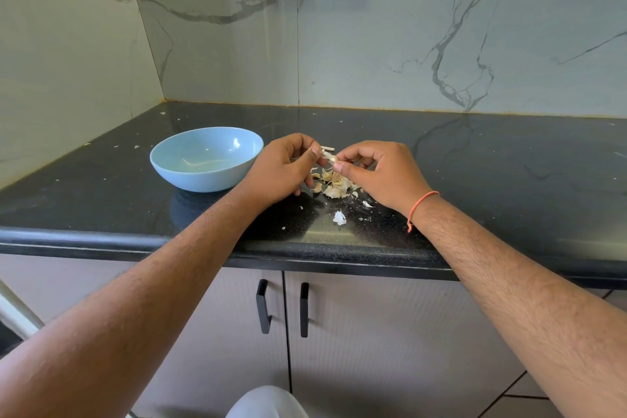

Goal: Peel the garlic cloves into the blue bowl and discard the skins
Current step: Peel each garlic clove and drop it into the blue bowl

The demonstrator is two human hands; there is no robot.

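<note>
the garlic clove [328,156] is held between both hands, above the counter; the left hand [284,164] pinches one end with thumb and curled fingers, and the right hand [376,170] pinches the other end, its thumb tip pressed on the papery skin; both grips are narrow and closed on the clove, not wide. the clove seems only partly peeled, but it is small and half hidden, so i cannot tell how much skin is left.

directly under the hands lies a pile of garlic skins [334,186] on the black countertop [475,159], maybe with unpeeled cloves among them; one loose skin piece [339,217] lies nearer to the counter edge. the blue bowl [206,158] stands just beside the left hand and looks empty, so i judge the task is near its beginning.

to do this step well, the left hand should keep the clove firm without crushing; the right thumb nail should lift the skin at the tip and pull along the clove, letting the skin fall on the pile, not in the bowl.
</note>
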